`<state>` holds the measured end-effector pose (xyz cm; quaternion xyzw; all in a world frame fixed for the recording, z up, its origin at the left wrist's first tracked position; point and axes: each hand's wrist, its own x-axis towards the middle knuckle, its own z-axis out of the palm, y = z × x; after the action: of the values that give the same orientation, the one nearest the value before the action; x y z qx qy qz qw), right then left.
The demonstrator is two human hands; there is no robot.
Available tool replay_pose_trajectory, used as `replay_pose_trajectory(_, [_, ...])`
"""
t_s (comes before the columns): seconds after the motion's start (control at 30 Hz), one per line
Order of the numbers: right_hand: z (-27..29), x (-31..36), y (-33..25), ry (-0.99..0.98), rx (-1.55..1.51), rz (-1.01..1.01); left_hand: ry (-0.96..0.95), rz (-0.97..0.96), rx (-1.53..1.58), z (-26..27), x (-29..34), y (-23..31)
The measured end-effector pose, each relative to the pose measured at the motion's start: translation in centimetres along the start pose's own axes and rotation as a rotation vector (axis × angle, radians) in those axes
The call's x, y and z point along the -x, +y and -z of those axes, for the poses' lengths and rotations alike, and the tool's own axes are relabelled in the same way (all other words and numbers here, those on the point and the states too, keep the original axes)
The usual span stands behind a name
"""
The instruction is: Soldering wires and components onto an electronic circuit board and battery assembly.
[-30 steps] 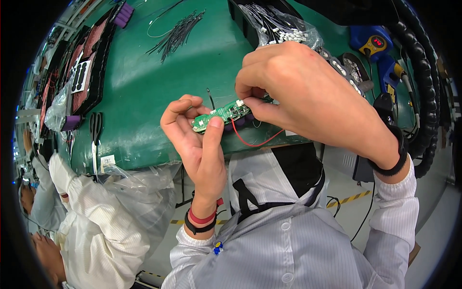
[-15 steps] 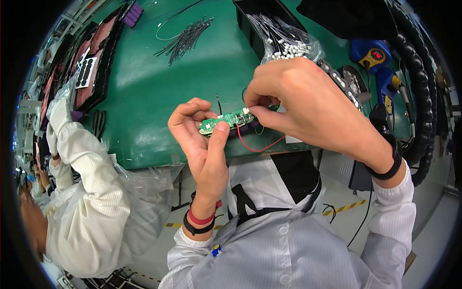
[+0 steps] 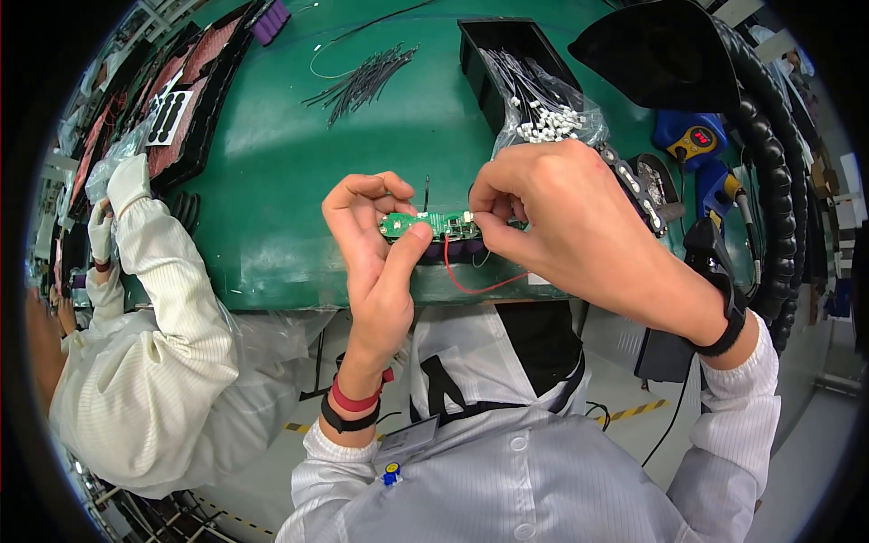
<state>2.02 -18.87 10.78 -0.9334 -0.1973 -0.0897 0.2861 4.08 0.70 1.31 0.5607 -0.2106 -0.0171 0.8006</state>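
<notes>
Both hands have drifted slightly toward the bench edge; left hand [image 3: 376, 249] pinches the green circuit board [image 3: 427, 224] above the green mat [image 3: 299, 181], right hand [image 3: 552, 213] grips its end. Tugging the red wire [image 3: 466, 281] could break its joint.

Black wire bundle [image 3: 362, 80], bagged white connectors [image 3: 548, 118], perhaps a blue soldering station [image 3: 695, 140]
</notes>
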Motion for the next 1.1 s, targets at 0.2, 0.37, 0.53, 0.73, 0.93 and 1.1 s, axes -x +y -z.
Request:
replay_pose_trajectory(0.2, [0.4, 0.1, -0.2, -0.013, -0.065, -0.057, -0.012, 0.003, 0.009, -0.1, -0.2, -0.1])
replay_pose_trajectory(0.37, [0.7, -0.2, -0.5, -0.057, -0.048, -0.068, -0.06, 0.001, -0.014, 0.6, -0.9, -0.4])
replay_pose_trajectory(0.53, [2.0, -1.7, -0.9, -0.186, -0.04, -0.109, -0.125, 0.025, 0.002, 0.9, -1.9, -0.5])
replay_pose_trajectory(0.73, [2.5, -3.1, -1.5, -0.31, 0.08, -0.022, -0.126, 0.033, -0.011, 0.8, -2.2, -0.5])
replay_pose_trajectory(0.93, [2.5, -4.0, -1.6, -0.358, 0.17, 0.046, -0.105, 0.058, 0.036, 0.5, -2.4, -0.2])
replay_pose_trajectory(1.1, [3.0, -4.4, -1.8, -0.454, 0.393, 0.198, -0.123, 0.026, 0.009, 0.6, -2.7, -0.5])
